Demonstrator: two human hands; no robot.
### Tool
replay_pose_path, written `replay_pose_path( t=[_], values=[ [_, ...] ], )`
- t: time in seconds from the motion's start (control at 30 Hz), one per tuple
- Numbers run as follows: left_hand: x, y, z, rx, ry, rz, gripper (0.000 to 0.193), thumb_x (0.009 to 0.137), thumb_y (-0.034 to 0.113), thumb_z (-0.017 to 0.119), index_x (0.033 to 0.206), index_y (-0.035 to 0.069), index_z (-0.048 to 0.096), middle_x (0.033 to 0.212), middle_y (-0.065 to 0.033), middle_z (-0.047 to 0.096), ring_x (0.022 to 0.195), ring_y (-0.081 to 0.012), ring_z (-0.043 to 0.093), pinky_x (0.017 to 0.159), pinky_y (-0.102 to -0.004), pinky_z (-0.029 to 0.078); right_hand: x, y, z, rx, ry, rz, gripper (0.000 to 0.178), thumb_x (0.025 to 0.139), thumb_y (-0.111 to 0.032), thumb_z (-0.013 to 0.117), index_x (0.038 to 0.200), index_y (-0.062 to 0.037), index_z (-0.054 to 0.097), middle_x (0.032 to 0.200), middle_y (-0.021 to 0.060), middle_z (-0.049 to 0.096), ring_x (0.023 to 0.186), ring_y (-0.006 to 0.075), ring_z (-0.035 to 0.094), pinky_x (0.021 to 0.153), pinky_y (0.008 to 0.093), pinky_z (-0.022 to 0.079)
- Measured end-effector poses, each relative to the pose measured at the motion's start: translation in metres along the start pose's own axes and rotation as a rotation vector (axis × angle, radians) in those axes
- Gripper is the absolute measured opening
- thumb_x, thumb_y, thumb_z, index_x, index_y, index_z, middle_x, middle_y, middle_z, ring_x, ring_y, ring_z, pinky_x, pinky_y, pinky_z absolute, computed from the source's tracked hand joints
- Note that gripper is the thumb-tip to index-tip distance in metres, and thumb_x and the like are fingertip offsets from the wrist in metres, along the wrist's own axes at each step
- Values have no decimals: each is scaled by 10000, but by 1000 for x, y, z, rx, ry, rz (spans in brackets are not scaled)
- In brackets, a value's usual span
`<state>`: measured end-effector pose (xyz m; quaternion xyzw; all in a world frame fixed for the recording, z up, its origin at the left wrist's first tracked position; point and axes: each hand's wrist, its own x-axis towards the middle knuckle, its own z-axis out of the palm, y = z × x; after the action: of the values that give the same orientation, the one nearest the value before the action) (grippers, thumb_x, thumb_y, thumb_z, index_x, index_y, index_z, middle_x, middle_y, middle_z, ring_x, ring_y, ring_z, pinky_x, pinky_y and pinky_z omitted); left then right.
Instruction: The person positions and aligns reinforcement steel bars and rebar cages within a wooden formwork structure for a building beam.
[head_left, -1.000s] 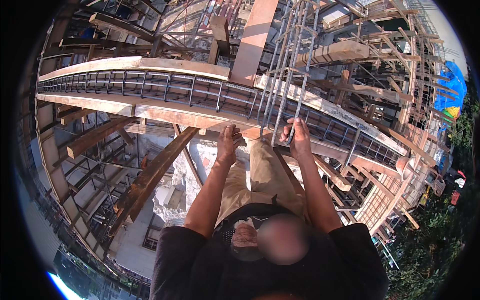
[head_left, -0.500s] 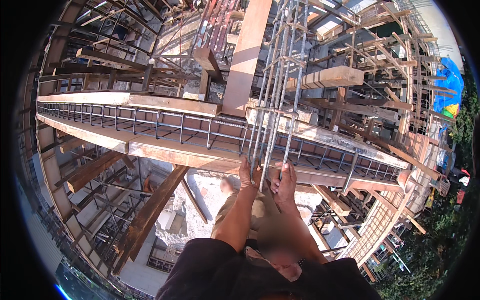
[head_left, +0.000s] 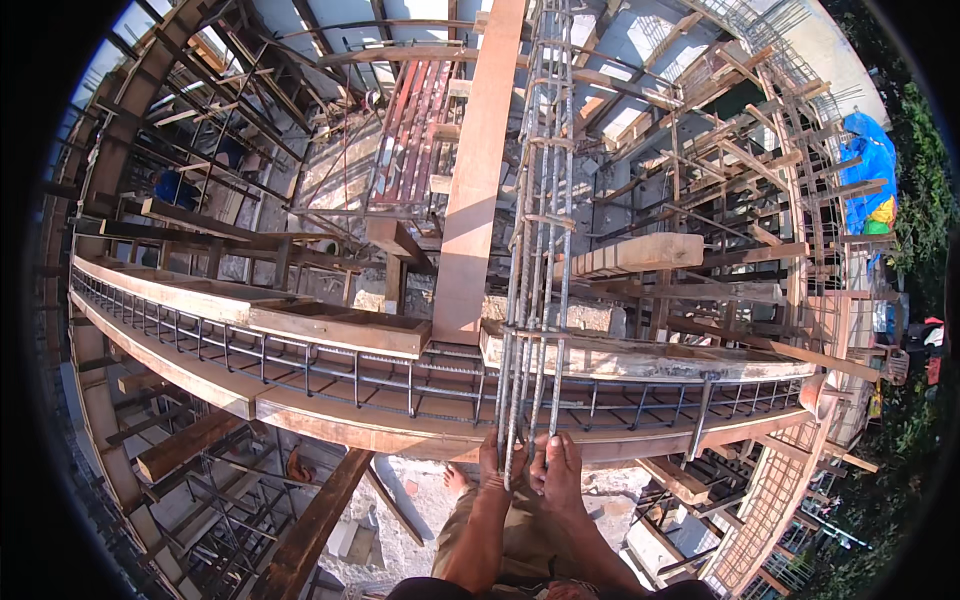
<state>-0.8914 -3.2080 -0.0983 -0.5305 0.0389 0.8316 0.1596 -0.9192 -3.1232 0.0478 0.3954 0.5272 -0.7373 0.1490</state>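
A long, narrow rebar cage of ribbed steel bars tied with stirrups runs away from me, crossing over a timber beam form. My left hand is closed round the near bar ends at the left side. Close beside it, my right hand grips the right-hand bars, its thumb up along the steel. One bar end sticks out just below the left hand. Inside the form lies another reinforcing cage, running left to right beneath the one I hold. My fingertips are partly hidden.
A wide plank stretches away just left of the held cage. Beyond stand timber props and beams. Below my hands, a bare foot shows on a pale rough surface. A blue tarp hangs at the far right.
The view has tilted upward, so the form and hands sit lower in the picture. My right hand's fingers have curled more tightly round the bars. Both hands stay at the cage's near end.
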Motion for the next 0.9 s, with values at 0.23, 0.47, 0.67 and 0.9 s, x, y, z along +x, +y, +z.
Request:
replay_pose_path(
  t=[0.23,0.47,0.67,0.9],
  values=[
    [28,-12,-35,79,-83,64,381,1001,446,459,1188,123,535,1149,-123,554,1128,-325,507,996,-580,420,-4,10,-14,3,27,-47,302,1051,-382,443,1023,-98,542,564,-23,409,410,47,343,369,220,293],
    [47,7,-37,86,-34,-157,702,935,691,399,1205,70,580,1060,-124,661,940,-315,638,801,-491,551,23,21,-14,28,33,-12,305,1049,-393,464,1073,-99,544,582,-16,410,452,50,354,392,218,296],
    [24,39,-53,382,79,103,605,967,535,461,1332,53,485,1142,-133,613,969,-272,622,828,-431,555,13,7,-4,-78,29,-66,360,1051,-443,419,1067,-100,527,590,-10,408,417,68,325,361,236,279],
    [-29,79,-30,542,117,402,365,957,332,582,1171,36,585,1022,-89,653,924,-199,633,826,-371,536,14,10,-10,-34,-20,-114,385,1052,-447,412,1062,-73,504,574,-22,385,395,67,319,345,244,269]
  ],
)
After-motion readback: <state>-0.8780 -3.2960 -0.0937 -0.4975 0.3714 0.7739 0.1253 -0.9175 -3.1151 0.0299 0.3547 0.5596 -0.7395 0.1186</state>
